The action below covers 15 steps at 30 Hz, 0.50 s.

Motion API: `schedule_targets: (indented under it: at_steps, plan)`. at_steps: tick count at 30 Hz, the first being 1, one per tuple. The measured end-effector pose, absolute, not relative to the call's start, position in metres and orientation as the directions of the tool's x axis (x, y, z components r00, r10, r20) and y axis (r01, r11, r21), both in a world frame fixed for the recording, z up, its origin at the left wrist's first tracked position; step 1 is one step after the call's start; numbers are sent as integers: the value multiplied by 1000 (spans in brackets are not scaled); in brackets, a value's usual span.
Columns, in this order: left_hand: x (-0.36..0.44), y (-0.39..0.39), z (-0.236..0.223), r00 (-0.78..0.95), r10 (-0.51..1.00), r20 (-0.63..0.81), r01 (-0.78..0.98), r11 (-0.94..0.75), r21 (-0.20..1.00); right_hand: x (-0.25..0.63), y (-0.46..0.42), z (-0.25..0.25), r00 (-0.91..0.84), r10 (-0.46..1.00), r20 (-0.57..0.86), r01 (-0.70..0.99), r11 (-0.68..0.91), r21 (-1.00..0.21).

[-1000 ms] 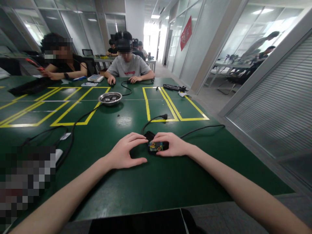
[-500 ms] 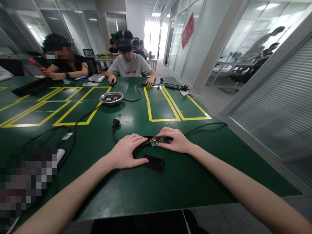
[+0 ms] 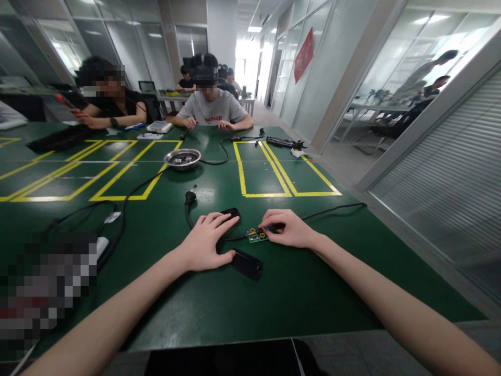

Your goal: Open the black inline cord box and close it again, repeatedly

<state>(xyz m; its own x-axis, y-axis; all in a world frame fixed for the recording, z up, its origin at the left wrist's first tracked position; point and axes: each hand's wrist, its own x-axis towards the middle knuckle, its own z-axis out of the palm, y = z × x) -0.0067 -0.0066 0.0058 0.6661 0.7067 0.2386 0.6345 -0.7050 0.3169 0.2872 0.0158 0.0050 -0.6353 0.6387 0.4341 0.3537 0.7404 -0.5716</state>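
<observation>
A small green circuit board (image 3: 258, 236) with two copper-coloured ring coils lies low over the green table. At its right end my right hand (image 3: 289, 228) pinches the black cable with coloured wires; the fingers partly cover it. My left hand (image 3: 205, 240) is spread out to the left of the board. Its fingertips touch one black plastic casing half (image 3: 231, 213), and its thumb rests on the edge of another black casing half (image 3: 247, 262) nearer to me. A black plug (image 3: 190, 197) stands on its cord beyond the left hand.
A metal bowl (image 3: 182, 159) with small metal parts stands ahead. Yellow tape (image 3: 268, 195) marks rectangles on the table (image 3: 313, 292). A black cable (image 3: 332, 210) runs right. Two co-workers sit across, one in a grey shirt (image 3: 219, 109). A pixelated object (image 3: 43, 292) lies at left.
My right hand has shifted slightly right with the circuit board, away from my left fingers. The far casing half shows more clearly under the left fingertips. The grey-shirted co-worker's hands have drawn back.
</observation>
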Motion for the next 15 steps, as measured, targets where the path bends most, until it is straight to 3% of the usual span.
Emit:
schedule_targets:
  at_steps: [7,15]
  plan:
    - [2,-14,10,724,657,211,570,-742,353,262,15,-13,-520,716,465,453,693,-561]
    - [-2,-5,7,648,681,341,564,-730,386,265,15,-15,-484,780,398,439,609,-660]
